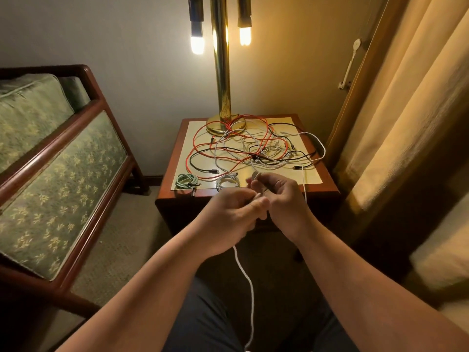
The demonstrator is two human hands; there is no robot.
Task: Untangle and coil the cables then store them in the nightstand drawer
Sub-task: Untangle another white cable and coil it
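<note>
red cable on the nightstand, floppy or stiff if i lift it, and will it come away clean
Probably floppy: the red cable lies in loose wandering loops on the nightstand. It likely won't lift clean, since a black cable and white cables cross it. One loop seems to pass round the lamp base, so it may snag there.

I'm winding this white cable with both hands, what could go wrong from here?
1. The white cable in your left hand and right hand seems to run back into the tangle; hard pulling may tighten knots.
2. The red cable loops around the lamp base, so a tug might rock the lamp.
3. The green coil and white coil lie near the nightstand's front edge; a dragged cable could sweep them off.
</note>
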